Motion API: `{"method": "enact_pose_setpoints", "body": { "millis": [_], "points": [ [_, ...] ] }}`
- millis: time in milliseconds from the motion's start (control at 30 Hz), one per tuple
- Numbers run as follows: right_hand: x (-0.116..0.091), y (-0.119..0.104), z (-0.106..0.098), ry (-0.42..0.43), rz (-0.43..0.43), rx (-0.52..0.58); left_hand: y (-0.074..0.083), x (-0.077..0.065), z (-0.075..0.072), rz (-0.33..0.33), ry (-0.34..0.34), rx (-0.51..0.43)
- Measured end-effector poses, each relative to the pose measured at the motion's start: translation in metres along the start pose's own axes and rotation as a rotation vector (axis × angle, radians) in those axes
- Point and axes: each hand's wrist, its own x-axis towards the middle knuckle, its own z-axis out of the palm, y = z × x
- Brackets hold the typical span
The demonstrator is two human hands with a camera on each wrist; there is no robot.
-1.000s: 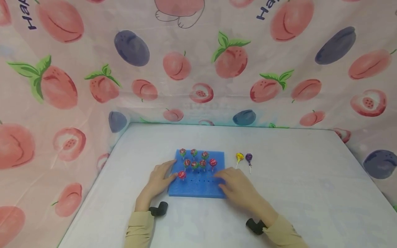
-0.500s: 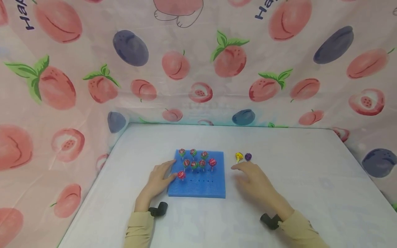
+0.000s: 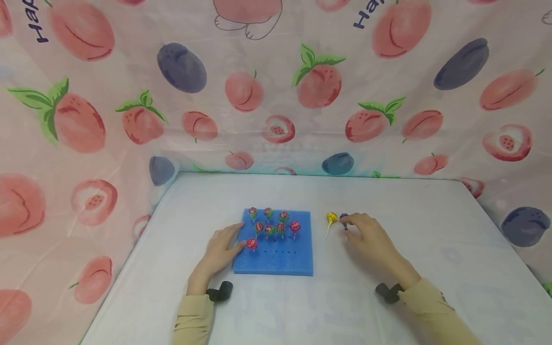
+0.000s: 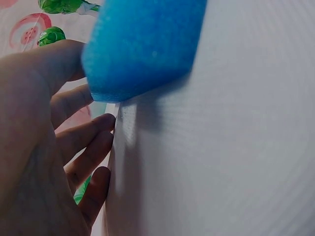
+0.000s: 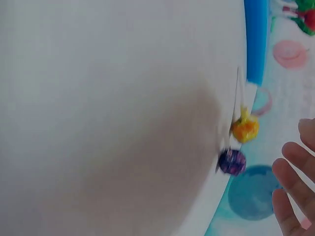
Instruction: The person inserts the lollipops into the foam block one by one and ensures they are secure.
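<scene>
A blue foam board [image 3: 276, 263] with small holes lies on the table, and several red-and-green wrapped lollipops [image 3: 270, 230] stand upright in it. A red lollipop [image 3: 252, 244] stands alone near the board's left side. My left hand [image 3: 220, 251] touches the board's left edge, its fingers loosely spread in the left wrist view. My right hand [image 3: 373, 242] hovers over a purple lollipop [image 3: 344, 217] lying right of the board, partly hidden by the fingers. In the right wrist view these fingers [image 5: 295, 174] are apart from it. Beside it lies a yellow lollipop [image 3: 331, 218].
The white table [image 3: 422, 215] reaches back to a fruit-printed cloth [image 3: 276, 96] hung behind it and along the sides. Black wrist cameras sit at both wrists.
My right hand has moved from over the board's right side rightward to the purple lollipop. My left hand has kept its place at the board's left edge.
</scene>
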Motion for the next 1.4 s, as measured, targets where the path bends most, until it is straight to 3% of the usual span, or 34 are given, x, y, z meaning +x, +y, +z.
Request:
{"method": "enact_pose_setpoints", "body": {
  "millis": [300, 633, 1033, 1400],
  "points": [
    [0.015, 0.022, -0.005, -0.027, 0.009, -0.038, -0.001, 0.001, 0.0, -0.004, 0.002, 0.012],
    [0.028, 0.028, -0.007, -0.096, 0.03, -0.037, 0.001, 0.0, -0.002, -0.025, -0.017, -0.007],
    [0.04, 0.036, -0.003, -0.198, 0.184, 0.065, 0.002, 0.001, -0.003, -0.002, 0.008, -0.002],
    [0.045, 0.042, 0.003, -0.268, 0.164, 0.134, 0.001, 0.001, -0.005, 0.0, -0.006, -0.002]
  ]
}}
